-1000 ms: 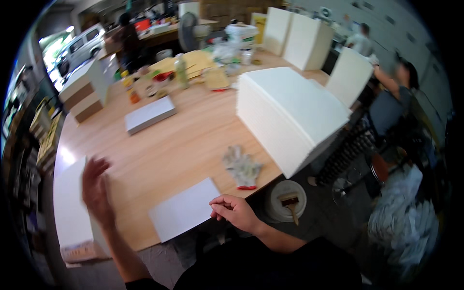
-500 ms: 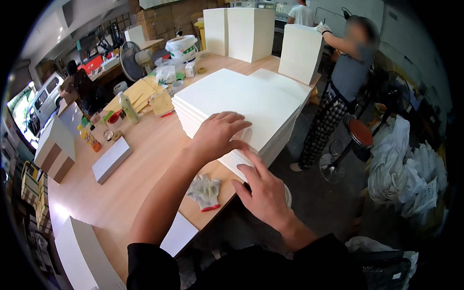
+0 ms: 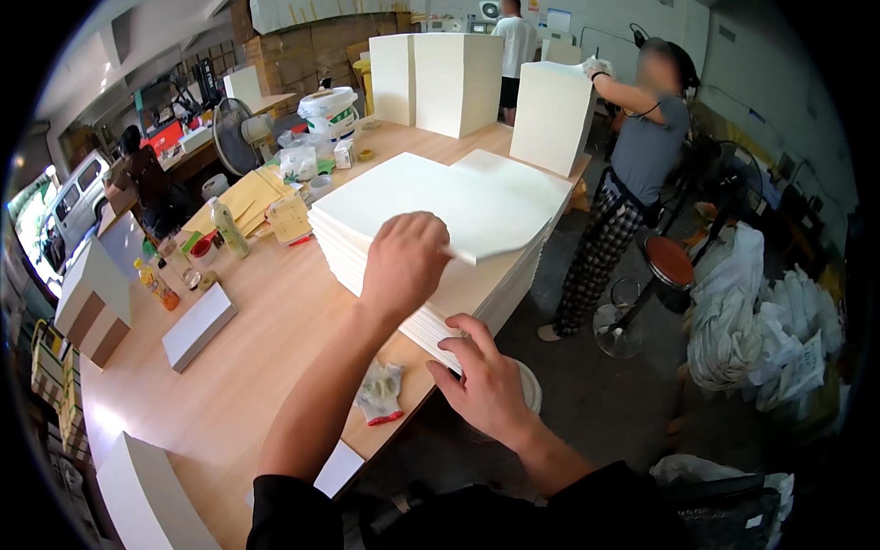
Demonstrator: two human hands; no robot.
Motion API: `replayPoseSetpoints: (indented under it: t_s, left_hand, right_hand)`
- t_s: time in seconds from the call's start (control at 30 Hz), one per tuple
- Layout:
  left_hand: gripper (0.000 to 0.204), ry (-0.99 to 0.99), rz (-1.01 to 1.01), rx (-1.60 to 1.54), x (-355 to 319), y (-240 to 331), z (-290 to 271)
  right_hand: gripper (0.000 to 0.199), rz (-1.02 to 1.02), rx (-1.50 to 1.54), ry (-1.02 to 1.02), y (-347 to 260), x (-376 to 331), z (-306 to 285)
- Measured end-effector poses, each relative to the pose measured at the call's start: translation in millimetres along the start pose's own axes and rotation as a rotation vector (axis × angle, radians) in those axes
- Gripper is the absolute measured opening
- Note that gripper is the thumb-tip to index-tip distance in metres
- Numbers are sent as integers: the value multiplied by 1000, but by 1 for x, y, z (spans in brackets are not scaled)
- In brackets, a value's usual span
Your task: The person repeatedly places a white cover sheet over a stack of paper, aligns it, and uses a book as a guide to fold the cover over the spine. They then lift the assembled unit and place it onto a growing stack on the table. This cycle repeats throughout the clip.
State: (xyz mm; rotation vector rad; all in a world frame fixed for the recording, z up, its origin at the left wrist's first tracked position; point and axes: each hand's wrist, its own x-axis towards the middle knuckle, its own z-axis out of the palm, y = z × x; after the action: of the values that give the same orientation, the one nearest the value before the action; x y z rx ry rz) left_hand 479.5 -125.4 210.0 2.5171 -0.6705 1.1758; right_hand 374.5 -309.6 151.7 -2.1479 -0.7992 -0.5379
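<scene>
My left hand (image 3: 406, 261) is closed on the near edge of a white paper sheet (image 3: 431, 197), which bends up off the layers below. Beneath it, a tall stack of white paper (image 3: 344, 261) stands in uneven layers at the table's right edge. Under the lifted edge, a cream-coloured surface shows. My right hand (image 3: 486, 380) is open, thumb and fingers apart, at the near corner of the stack; whether its fingertips touch the paper I cannot tell. A knitted work glove (image 3: 380, 392) with a red cuff lies left of that hand.
More paper stacks (image 3: 456, 84) stand at the table's far end, where a gloved co-worker (image 3: 642, 147) handles one. Bottles (image 3: 229, 229), envelopes and a bucket (image 3: 328, 112) sit along the left. A stool (image 3: 667, 261) and white bags (image 3: 733, 321) are on the right.
My left hand has closed on the sheet and raised its near edge. My right hand has shifted slightly down and away from the left. The view has tilted a little.
</scene>
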Motion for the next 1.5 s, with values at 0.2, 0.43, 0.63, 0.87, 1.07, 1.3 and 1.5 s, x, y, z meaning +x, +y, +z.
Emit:
replayPoseSetpoints:
  t_s: [0.2,0.43,0.63,0.87,1.07,1.3,1.5]
  left_hand:
    - [28,80,-742,-670,6,-29,-40]
    - [27,224,-610,-1030,-124,-107,-146]
    - [32,287,-585,-675,-243,-64,-252]
    - [46,680,-1428,-1220,-428,-32,-262]
    - [29,560,-1684,-1003,-463,-18,-264]
    - [28,333,-1840,-672,-438,-14,-269]
    - [26,323,-1800,-592,-452,-5,-268]
  right_hand:
    - [16,88,342,-25,4,7,-14]
    - [67,640,1697,-271,30,-6,-4]
    - [59,737,1516,-444,-47,8,39]
    - [51,631,1487,-827,-30,10,190]
    - [40,681,1305,-971,-31,8,232]
    - [36,563,1018,-809,-21,-18,252]
    - [38,496,1013,-836,-23,-26,249]
